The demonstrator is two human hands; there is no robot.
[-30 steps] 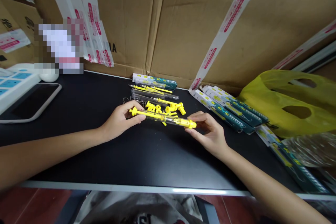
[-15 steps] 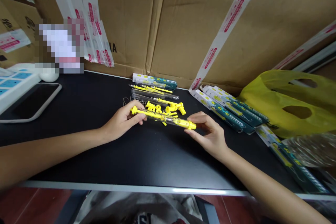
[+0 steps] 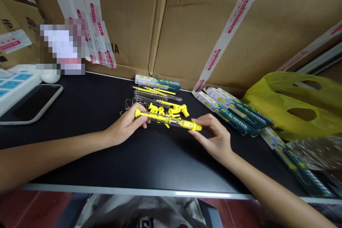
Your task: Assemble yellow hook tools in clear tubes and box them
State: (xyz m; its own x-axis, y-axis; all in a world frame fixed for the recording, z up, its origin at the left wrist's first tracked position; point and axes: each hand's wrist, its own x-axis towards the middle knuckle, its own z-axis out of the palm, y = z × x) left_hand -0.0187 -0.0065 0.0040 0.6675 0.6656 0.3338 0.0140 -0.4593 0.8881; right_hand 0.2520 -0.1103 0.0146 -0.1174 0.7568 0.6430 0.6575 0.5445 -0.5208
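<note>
A clear tube with yellow parts inside (image 3: 171,120) is held level above the black table (image 3: 160,164). My left hand (image 3: 128,123) pinches its left end, near a yellow end piece. At the other end, the fingers of my right hand (image 3: 213,135) grip the yellow cap (image 3: 196,126). Just behind the tube lie several small yellow parts (image 3: 176,109) and bent metal wires (image 3: 129,104), partly hidden by my left hand. Farther back are clear tubes (image 3: 149,96) and yellow rods (image 3: 160,91).
Printed boxes stand at the back (image 3: 157,81) and lie at the right (image 3: 232,110). A yellow bag (image 3: 278,96) sits at the far right. On the left are a phone (image 3: 32,103) and a white power strip (image 3: 16,80). Cardboard (image 3: 187,25) walls off the back.
Both hands and the tube have barely moved; its right end and my right hand are slightly farther right. More of the metal wires shows beside my left hand.
</note>
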